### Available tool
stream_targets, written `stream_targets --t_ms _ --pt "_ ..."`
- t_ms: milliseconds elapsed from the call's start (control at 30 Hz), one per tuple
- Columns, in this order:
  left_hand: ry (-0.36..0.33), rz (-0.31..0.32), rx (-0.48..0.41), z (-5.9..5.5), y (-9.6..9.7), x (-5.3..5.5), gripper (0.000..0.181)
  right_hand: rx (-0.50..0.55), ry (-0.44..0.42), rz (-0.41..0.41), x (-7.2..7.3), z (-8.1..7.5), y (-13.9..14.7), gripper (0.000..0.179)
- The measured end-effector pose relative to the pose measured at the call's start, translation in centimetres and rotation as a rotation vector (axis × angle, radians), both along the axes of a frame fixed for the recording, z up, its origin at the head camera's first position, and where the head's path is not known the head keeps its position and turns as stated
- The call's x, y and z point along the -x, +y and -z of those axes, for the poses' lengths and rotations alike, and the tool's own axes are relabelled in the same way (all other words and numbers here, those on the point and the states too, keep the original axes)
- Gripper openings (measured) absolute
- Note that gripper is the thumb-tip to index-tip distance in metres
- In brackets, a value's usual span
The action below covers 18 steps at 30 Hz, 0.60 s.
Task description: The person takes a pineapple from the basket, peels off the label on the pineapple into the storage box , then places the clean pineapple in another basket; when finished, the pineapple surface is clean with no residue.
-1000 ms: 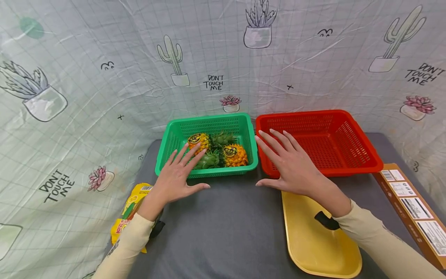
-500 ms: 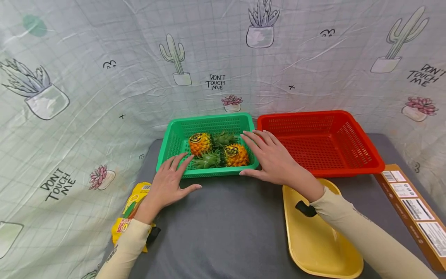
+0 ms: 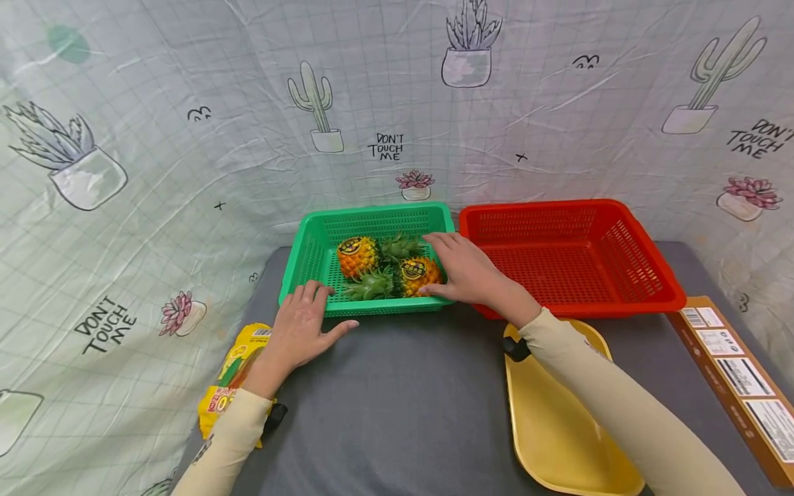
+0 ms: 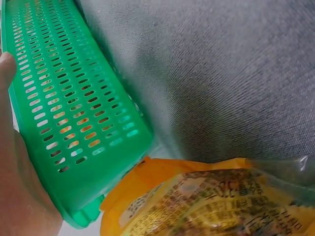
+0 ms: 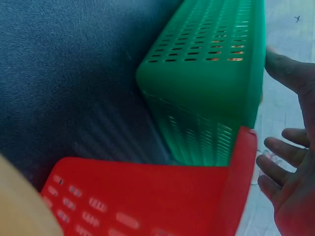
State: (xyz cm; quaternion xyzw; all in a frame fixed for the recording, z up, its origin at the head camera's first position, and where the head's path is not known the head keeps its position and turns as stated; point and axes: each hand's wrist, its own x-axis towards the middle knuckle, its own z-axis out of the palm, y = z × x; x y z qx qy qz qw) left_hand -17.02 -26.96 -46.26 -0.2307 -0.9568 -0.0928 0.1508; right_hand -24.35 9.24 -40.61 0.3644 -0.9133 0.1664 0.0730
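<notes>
2 labelled orange pineapples (image 3: pixel 358 257) had spiky green crowns (image 3: pixel 373 283); the left hand (image 3: pixel 302 321) had relaxed fingers (image 3: pixel 309 293). So did the right hand (image 3: pixel 469 271).

"DON'T TOUCH ME" rings out three times in black capitals on the cloth (image 3: pixel 248 158) around the worktop (image 3: pixel 384 399): left, centre, right! Over at the worktop's left edge, the yellow packet (image 4: pixel 211 206) carries dense characters, too blurred to read. Dark-and-yellow labels (image 3: pixel 412 270) on the pineapples (image 3: pixel 358 260), too tiny. Along the right edge, a brown box (image 3: pixel 735 399): white labels (image 3: pixel 769 424), a barcode (image 3: pixel 692 317), fine print illegible!
</notes>
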Motion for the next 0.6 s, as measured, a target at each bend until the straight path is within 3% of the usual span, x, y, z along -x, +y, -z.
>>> stream_targets --t_ms 300,600 --pt "0.058 0.003 -0.018 0.4 0.2 0.0 0.062 -0.011 -0.122 -0.019 1.3 0.7 -1.4 0.106" --pt "0.132 0.024 -0.026 0.8 0.2 0.2 0.058 -0.068 -0.175 -0.026 2.4 1.4 -2.3 0.108"
